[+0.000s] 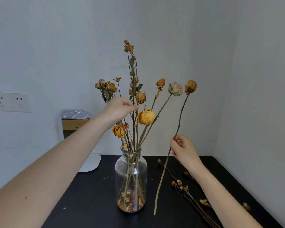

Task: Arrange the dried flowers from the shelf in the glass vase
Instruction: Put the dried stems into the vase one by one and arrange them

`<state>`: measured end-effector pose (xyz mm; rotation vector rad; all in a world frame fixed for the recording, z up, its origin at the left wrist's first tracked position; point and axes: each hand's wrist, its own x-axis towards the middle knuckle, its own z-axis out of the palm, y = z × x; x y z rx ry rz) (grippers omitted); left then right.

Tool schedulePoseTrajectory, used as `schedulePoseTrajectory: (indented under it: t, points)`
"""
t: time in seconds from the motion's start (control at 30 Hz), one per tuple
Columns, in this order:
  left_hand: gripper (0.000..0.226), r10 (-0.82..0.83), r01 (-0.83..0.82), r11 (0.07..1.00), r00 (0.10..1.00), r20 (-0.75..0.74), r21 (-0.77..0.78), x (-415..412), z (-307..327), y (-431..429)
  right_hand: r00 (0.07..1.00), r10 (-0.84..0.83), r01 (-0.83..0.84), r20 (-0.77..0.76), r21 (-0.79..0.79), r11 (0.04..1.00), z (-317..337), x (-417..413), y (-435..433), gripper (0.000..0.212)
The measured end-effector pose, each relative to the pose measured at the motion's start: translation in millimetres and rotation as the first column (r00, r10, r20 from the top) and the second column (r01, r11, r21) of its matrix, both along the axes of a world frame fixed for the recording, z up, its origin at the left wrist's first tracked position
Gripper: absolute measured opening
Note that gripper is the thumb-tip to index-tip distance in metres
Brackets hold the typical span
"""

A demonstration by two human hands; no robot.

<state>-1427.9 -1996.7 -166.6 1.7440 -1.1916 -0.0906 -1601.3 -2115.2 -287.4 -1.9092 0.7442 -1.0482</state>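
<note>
At the far left, a double wall socket (10, 101) sits on the pale wall, and further in a mirror (74, 123) leans against it with its white base (90, 162) on the black table (89, 195). Your left hand (118, 107) reaches up and across into the bunch, its fingers closed together around the tall stems just beside a drooping orange bloom; exactly which stems it grips you cannot tell. Below it stands the glass vase (131, 180), upright near the middle of the table, with loose dried petals (131, 202) piled in its bottom and most of the dried flowers (138, 102) already standing in it, fanning up and outward from the neck. To the right of the vase, your right hand (183, 148) pinches a single long stem (163, 175) between thumb and fingertips. That stem is outside the vase, tilted, its orange head (190, 87) up near the other blooms and its cut end low over the table, beside the glass. Further right, a few more dried stems (187, 193) lie flat on the table under your right forearm.
</note>
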Motion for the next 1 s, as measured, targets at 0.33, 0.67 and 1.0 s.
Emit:
schedulePoseTrajectory:
  t: [0.33,0.67,1.0]
  points:
    - [0.027,0.057,-0.102,0.962,0.983,0.176,0.255,4.9,-10.8,-9.9,1.000,0.000,0.000,-0.001,0.011,1.000,-2.3,3.7,0.7,0.008]
    - [0.007,0.293,-0.295,0.785,0.951,-0.094,-0.545,-11.8,-92.1,45.6,0.998,0.002,-0.003,0.063,0.028,1.000,3.8,1.4,-5.7,0.010]
    - [0.046,-0.167,0.187,0.982,0.938,-0.303,0.038,11.7,-153.4,15.8,0.931,-0.051,0.067,0.361,-0.032,0.997,63.3,1.4,-10.9,0.020]
